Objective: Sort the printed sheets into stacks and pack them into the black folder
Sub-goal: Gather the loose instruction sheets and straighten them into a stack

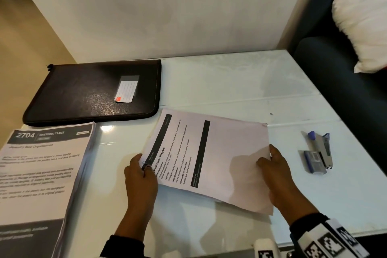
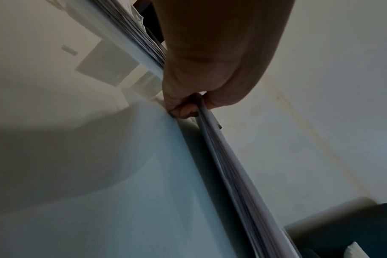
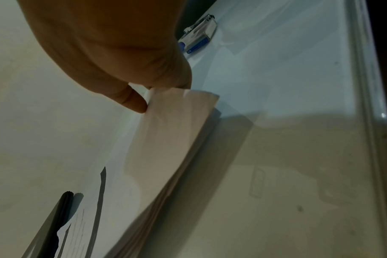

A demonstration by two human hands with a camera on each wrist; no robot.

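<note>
Both hands pinch sheet bundle (image 1: 209, 159) by opposite edges: left hand (image 1: 141, 176) header end, right hand (image 1: 276, 174) blank end

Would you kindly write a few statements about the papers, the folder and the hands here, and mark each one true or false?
1. Both hands hold the small stack of sheets. True: the left hand pinches one end, the right hand the other.
2. The black folder lies open. False: it is closed, flat on the table.
3. A thick pile of printed sheets lies in front of the folder. True.
4. The stapler rests on the folder. False: it lies on the table, right of the held stack.
</note>
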